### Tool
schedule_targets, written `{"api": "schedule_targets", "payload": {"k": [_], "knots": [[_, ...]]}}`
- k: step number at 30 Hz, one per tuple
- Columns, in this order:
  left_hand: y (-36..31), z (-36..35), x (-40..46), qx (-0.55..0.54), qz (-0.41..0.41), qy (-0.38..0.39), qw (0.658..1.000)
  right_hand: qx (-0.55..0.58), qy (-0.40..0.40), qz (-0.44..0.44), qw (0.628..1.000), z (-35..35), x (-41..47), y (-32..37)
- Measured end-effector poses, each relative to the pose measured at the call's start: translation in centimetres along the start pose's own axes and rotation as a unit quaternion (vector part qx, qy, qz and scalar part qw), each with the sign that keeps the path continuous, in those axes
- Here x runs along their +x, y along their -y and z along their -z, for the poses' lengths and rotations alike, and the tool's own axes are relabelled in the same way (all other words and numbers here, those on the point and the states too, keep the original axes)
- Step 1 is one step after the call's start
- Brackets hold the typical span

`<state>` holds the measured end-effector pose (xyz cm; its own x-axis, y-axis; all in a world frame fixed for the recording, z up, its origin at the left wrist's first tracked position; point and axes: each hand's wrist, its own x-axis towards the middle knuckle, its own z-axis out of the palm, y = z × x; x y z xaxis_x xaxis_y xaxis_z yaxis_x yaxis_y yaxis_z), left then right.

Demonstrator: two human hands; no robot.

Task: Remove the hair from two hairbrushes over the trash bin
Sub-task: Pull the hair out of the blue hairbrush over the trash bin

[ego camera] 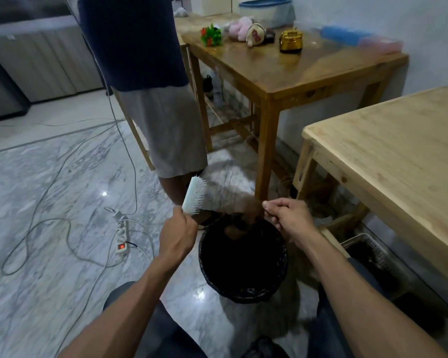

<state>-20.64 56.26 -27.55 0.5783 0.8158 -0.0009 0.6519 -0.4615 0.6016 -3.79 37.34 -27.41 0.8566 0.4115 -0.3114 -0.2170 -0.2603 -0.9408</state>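
A pale mint hairbrush (pixel 195 195) with white bristles stands upright, bristles facing right, and my left hand (pixel 177 233) grips its handle just left of the bin. My right hand (pixel 288 217) hovers over the bin's far right rim, fingers pinched on a blurred brown tuft of hair (pixel 248 205) that trails down toward the bin. The round trash bin (pixel 217 277) with a black liner sits on the floor between my knees. A second brush is not in view.
Another person's legs (pixel 176 140) stand just beyond the bin. A power strip (pixel 121 236) and loose cables lie on the marble floor at left. A dark wooden table (pixel 282 73) holds small items; a light wooden table (pixel 398 161) is at right, a metal basket (pixel 370 251) beneath it.
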Motion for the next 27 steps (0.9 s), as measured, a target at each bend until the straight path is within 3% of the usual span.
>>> {"api": "schedule_targets", "payload": {"k": [8,12,20,27], "knots": [[-2.0,-0.8,-1.4,0.005,-0.087,0.027,0.996,-0.125,0.073,-0.021,0.989,-0.6,0.0,0.1],[-2.6,-1.0,-1.7,-0.005,-0.103,0.033,0.994,-0.215,0.052,-0.025,0.975,-0.7,0.3,0.2],[-3.6,-0.6,-1.7,0.066,-0.236,0.038,0.969,0.071,0.152,0.015,0.986,-2.6,0.6,0.7],[-3.4,-0.2,-1.5,0.089,-0.262,0.044,0.96,0.096,-0.019,0.06,0.993,-3.3,1.3,0.1]]}}
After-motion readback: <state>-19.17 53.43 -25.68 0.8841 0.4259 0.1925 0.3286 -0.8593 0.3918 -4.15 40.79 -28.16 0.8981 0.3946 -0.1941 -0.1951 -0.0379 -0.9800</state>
